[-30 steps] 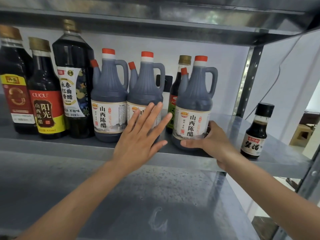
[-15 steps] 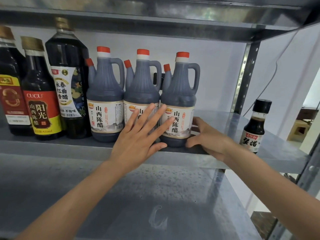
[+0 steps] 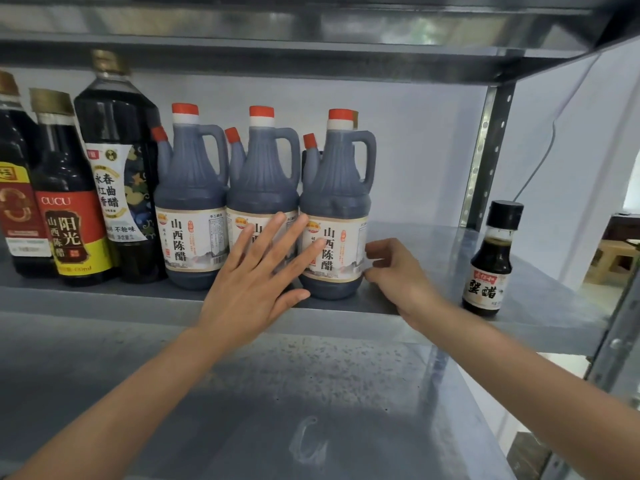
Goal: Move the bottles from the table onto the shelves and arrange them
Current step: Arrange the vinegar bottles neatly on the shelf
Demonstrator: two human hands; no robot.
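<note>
While the arranging step looks nearly done, a grey metal shelf point(image 3: 433, 244) runs across the middle of the frame, with a second, bare-looking shelf point(image 3: 311, 393) filling the lower half beneath two reaching arms.

Along the left of the upper shelf stand three tall dark bottles: one cut off at the left edge point(image 3: 14, 202), one with a red and yellow label point(image 3: 69, 220), and the tallest point(image 3: 117, 150) behind them.

Just right of these, at centre frame, three matching handled jugs with red caps stand upright, side by side and touching: the left jug point(image 3: 190, 216), the middle jug point(image 3: 261, 188) and the right jug point(image 3: 334, 209). More red caps show behind them.

The left hand point(image 3: 256, 278) lies flat across the fronts of the middle and right jugs, fingers straight and fanned wide.

The right hand point(image 3: 398, 271) sits at the right jug's lower right side, fingers bent, tips meeting the label edge; whether they pinch or only press cannot be told.

A small black-capped bottle point(image 3: 491, 258) stands alone at the right of the frame, well apart from the row.

The next move probably calls for letting go gently, then sliding that small bottle leftward to close the gap.
</note>
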